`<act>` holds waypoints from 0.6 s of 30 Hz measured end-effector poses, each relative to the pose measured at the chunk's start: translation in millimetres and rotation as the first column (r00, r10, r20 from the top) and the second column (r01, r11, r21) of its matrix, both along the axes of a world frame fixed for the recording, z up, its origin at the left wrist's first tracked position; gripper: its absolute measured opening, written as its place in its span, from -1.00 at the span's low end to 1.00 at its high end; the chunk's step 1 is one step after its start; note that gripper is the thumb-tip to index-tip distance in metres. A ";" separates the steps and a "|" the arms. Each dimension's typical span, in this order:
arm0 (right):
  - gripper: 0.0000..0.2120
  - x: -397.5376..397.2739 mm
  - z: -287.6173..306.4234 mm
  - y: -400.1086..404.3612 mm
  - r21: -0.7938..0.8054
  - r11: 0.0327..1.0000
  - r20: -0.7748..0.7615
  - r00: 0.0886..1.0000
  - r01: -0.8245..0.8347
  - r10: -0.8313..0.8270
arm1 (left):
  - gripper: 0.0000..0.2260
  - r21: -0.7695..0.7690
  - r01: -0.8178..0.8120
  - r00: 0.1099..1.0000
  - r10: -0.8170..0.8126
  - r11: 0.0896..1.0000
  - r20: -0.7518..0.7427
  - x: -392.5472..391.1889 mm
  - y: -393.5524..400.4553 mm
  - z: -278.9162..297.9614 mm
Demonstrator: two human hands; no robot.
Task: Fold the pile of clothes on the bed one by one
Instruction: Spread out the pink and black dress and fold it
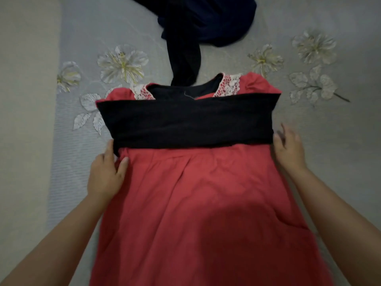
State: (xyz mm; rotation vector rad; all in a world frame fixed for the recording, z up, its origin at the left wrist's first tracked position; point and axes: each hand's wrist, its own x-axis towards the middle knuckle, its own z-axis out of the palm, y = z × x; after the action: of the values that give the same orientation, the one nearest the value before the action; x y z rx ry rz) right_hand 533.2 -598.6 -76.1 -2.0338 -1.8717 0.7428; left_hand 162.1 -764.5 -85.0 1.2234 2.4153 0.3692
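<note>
2 bare hands frame a coral-red cotton dress (206, 203) with a broad black waistband and white lace shoulder trim, spread flat on the bed (340, 141), whose grey cover is embroidered with pale flowers. In the head view the dress lies lengthwise down the middle of the bed, its neckline toward the far edge and its skirt running off the near edge of the picture. The left hand (106, 172) rests at the left side of the dress just below the waistband, fingers fairly straight along the fabric edge and the thumb lying on the red cloth; whether it pinches the cloth I cannot tell. The right hand (288, 149) is beside the right end of the waistband, fingers relaxed and spread, holding nothing, touching or nearly touching the band's edge. Beyond the neckline, a dark navy crumpled garment (206, 19) lies toward the far edge, 1 long strip of it trailing down to touch the dress collar.
</note>
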 end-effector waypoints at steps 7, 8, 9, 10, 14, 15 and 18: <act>-0.32 59.7 2.5 -159.3 -0.268 0.946 0.024 0.983 0.180 -0.181 | -0.36 -0.110 -0.262 0.922 0.283 0.959 0.265 35.7 -92.6 6.6; -0.25 68.5 3.9 -176.8 -0.289 0.942 0.042 0.986 0.169 -0.164 | -0.34 -0.135 -0.265 0.911 0.294 0.955 0.288 37.9 -106.2 8.4; -0.19 76.8 6.0 -191.5 -0.308 0.939 0.058 0.988 0.156 -0.145 | -0.32 -0.162 -0.257 0.904 0.297 0.953 0.308 41.0 -119.9 11.1; -0.13 84.2 8.7 -203.0 -0.326 0.935 0.064 0.990 0.143 -0.129 | -0.30 -0.185 -0.245 0.899 0.294 0.952 0.326 44.9 -133.8 14.1; 0.03 108.4 11.7 -231.0 -0.343 0.926 0.019 0.987 0.159 -0.163 | -0.21 -0.239 -0.238 0.880 0.313 0.941 0.357 68.3 -195.1 24.7; 0.06 112.8 11.6 -235.2 -0.344 0.922 0.014 0.983 0.177 -0.184 | -0.19 -0.240 -0.253 0.872 0.329 0.937 0.363 75.1 -211.6 26.1; 0.11 121.3 11.0 -249.1 -0.359 0.914 -0.026 0.977 0.189 -0.213 | -0.12 -0.215 -0.365 0.818 0.422 0.906 0.391 98.6 -251.6 28.2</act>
State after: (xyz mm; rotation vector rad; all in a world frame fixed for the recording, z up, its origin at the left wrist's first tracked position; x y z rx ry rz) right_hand 654.5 -847.7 -65.1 -2.3393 -1.5467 1.1421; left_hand 260.7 -1016.1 -56.8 0.4987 2.2365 0.5295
